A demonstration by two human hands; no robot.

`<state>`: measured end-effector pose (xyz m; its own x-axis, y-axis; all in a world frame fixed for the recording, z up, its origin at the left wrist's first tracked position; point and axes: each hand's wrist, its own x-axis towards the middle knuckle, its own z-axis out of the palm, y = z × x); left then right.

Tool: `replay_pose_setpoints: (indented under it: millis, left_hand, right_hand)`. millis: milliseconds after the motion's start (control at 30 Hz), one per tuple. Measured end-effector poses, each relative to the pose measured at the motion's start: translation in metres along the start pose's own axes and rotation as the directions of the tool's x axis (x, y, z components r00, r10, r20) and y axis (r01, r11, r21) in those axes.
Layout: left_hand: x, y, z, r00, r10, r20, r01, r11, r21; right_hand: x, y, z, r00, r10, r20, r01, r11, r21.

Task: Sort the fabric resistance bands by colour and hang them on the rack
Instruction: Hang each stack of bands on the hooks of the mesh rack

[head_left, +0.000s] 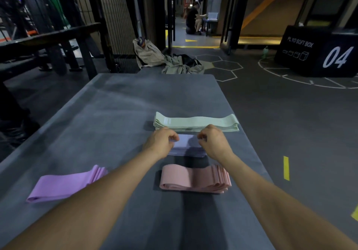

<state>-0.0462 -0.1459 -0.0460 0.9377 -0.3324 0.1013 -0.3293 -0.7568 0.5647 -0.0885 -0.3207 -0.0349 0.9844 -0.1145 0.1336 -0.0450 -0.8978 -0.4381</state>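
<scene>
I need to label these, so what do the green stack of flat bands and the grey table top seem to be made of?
The green stack of flat bands: likely woven elastic fabric, matte, with soft wavy edges and limp folds. The grey table top: looks like a smooth matte mat or rubbery sheet, showing a faint sheen and pale smudges; the exact material is unclear.
</scene>
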Motion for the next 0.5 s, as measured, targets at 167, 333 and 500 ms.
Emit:
replay_pose_setpoints:
  millis: [167,333,500]
  left_hand:
    - [0.007,0.002,-0.005,0.999,-0.01,0.036,0.01,1.0,-0.017]
    - [0.028,0.007,-0.015,0.995,-0.033,-0.09,0.024,0.995,-0.096]
    - [0.06,0.003,-0.027,0.967,-0.134,-0.219,0.098,0.981,-0.167]
  right_hand:
    - [0.006,-0.001,-0.006,1.0,-0.005,0.021,0.004,0.998,0.06]
    - [0.021,-0.009,-0.024,0.999,0.035,-0.001,-0.034,0.988,0.152]
    - [0.052,-0.017,-0.027,0.995,0.096,-0.016,-0.09,0.974,0.209]
